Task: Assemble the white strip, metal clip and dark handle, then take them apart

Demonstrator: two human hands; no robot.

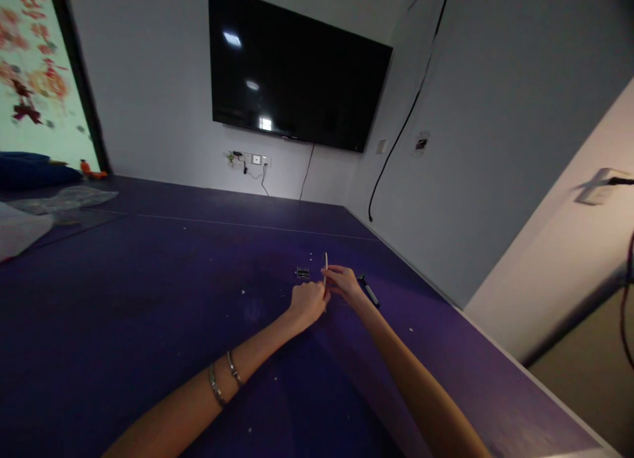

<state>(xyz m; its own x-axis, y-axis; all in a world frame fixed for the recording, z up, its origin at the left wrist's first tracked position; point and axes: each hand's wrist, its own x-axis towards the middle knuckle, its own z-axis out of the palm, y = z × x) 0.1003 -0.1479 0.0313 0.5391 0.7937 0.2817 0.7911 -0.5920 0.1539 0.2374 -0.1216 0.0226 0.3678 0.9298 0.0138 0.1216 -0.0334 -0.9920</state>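
My left hand (308, 301), with two metal bangles (224, 377) on its forearm, is closed around the lower part of a thin, pale flat piece (325, 260). The piece stands upright and is seen nearly edge-on, so its kind cannot be made out. Against its right side, the fingers of my right hand (343, 283) pinch it. Just left of the hands lies a small dark and clear metallic part (302, 272) on the purple tabletop (198, 299). Beyond my right wrist rests a razor-like tool (369, 292) with a short dark head and a grey handle.
Small white scraps (243, 292) dot the surface. Clear plastic wrapping (74, 197) and a white bag (22, 230) lie at the far left, near dark blue cloth (37, 171). A black cable (396, 141) hangs down the right wall; a television (297, 68) is mounted ahead.
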